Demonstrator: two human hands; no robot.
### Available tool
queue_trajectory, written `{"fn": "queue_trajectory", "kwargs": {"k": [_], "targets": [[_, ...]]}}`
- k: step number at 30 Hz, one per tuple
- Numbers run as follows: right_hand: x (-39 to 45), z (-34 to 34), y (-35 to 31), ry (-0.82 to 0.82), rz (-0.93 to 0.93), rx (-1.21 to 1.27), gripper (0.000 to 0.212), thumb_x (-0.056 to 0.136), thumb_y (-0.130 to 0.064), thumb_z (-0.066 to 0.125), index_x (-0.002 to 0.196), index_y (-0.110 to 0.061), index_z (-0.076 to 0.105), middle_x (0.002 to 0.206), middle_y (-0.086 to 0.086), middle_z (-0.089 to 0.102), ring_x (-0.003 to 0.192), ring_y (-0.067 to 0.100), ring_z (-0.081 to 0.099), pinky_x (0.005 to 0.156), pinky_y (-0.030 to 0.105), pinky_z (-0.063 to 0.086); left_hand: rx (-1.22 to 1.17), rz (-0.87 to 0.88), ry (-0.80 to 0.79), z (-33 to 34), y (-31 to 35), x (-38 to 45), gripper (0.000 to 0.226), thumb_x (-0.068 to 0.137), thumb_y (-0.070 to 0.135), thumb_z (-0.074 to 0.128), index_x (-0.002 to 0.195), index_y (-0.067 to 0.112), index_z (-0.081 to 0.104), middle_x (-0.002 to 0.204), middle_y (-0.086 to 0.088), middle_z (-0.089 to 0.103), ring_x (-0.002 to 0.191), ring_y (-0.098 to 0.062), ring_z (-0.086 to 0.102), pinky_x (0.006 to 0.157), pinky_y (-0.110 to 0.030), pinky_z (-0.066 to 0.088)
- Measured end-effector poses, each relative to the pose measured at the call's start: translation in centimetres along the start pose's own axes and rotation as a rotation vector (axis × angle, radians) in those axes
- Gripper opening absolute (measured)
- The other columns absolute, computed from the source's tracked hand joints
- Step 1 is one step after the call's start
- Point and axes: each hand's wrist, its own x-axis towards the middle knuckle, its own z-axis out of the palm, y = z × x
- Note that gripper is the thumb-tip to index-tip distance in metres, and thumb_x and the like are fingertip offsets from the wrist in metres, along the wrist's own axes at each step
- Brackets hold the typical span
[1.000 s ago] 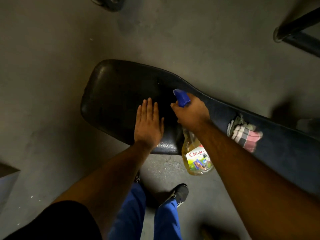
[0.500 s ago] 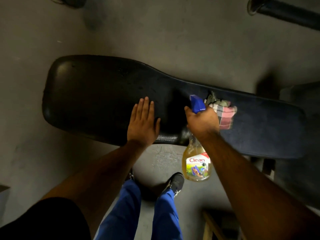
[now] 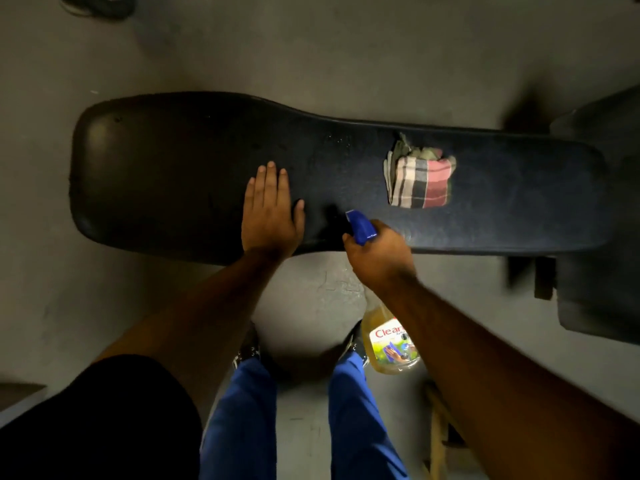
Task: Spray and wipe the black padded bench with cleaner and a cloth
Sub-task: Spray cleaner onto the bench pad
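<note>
Head | cloth (image 3: pixel 420 180) on bench (image 3: pixel 173 174) | beyond right hand (image 3: pixel 379 258)

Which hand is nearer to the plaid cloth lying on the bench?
Right. The right hand, gripping the spray bottle, is just below and left of the plaid cloth. The left hand lies flat on the bench, farther left.
</note>
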Motion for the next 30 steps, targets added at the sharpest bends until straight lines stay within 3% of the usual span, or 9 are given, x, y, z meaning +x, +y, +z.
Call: {"fn": "queue_trajectory", "kwargs": {"k": [6,9,12,16,23,27,30], "targets": [[-1.9,2.8,-0.2,0.089,0.024,0.084,0.032,0.089,-0.043,0.065,0.114,-0.023,0.059,0.096,0.007,0.069,0.087,0.030,0.069,0.079,0.050,0.059,-0.184,0.011,0.064,-0.3,-0.4,-0.1,0.060,0.098,0.037,0.040,0.147,0.003,0.036,0.156,-0.019,0.029,0.146,-0.031,0.024,0.121,-0.042,0.016],[-3.3,4.9,-1.7,0.015,-0.038,0.081,0.032,0.090,-0.040,0.065,0.117,-0.022,0.060,0.096,0.005,0.069,0.088,0.029,0.068,0.080,0.046,0.058,-0.312,-0.081,0.105,-1.6,-2.6,-1.3,0.051,0.098,0.028,0.044,0.145,0.006,0.040,0.154,-0.016,0.034,0.143,-0.029,0.031,0.119,-0.039,0.021],[-4.1,7.6,-3.6,-0.058,-0.106,0.001,0.036,0.095,-0.038,0.062,0.125,-0.018,0.059,0.098,0.003,0.063,0.089,0.023,0.062,0.076,0.034,0.050,-0.204,-0.160,0.158,-2.5,-7.8,-2.6,0.051,0.098,0.027,0.042,0.144,0.005,0.040,0.153,-0.017,0.035,0.143,-0.031,0.030,0.119,-0.041,0.021],[-4.2,11.1,-6.2,-0.038,-0.101,0.021,0.038,0.096,-0.046,0.060,0.120,-0.017,0.060,0.100,0.005,0.065,0.092,0.022,0.063,0.083,0.039,0.056,-0.069,-0.181,0.092,-2.3,-13.9,-2.6,0.064,0.100,0.041,0.036,0.150,0.003,0.027,0.158,-0.020,0.022,0.148,-0.034,0.017,0.121,-0.045,0.013],[-3.4,12.0,-9.9,0.035,-0.083,0.066,0.041,0.093,-0.049,0.063,0.121,-0.019,0.059,0.100,0.002,0.065,0.094,0.025,0.066,0.086,0.044,0.057,-0.105,-0.087,0.090,-2.5,-15.5,-2.4,0.064,0.099,0.043,0.034,0.148,0.003,0.032,0.156,-0.020,0.029,0.147,-0.032,0.022,0.121,-0.044,0.015],[-0.6,10.7,-12.8,0.120,-0.036,0.075,0.040,0.091,-0.050,0.064,0.116,-0.020,0.061,0.102,0.008,0.069,0.092,0.028,0.069,0.086,0.047,0.058,-0.110,-0.141,0.143,-3.4,-19.4,-0.8,0.066,0.100,0.045,0.033,0.149,0.001,0.031,0.156,-0.021,0.029,0.146,-0.033,0.023,0.121,-0.044,0.015],[1.4,10.4,-15.2,0.119,-0.037,0.002,0.034,0.091,-0.048,0.064,0.105,-0.018,0.061,0.096,0.007,0.068,0.086,0.026,0.067,0.077,0.038,0.057,-0.058,-0.136,0.109,-3.1,-20.4,-0.3,0.070,0.100,0.048,0.032,0.151,0.002,0.024,0.159,-0.020,0.021,0.148,-0.033,0.017,0.122,-0.043,0.009]]}}
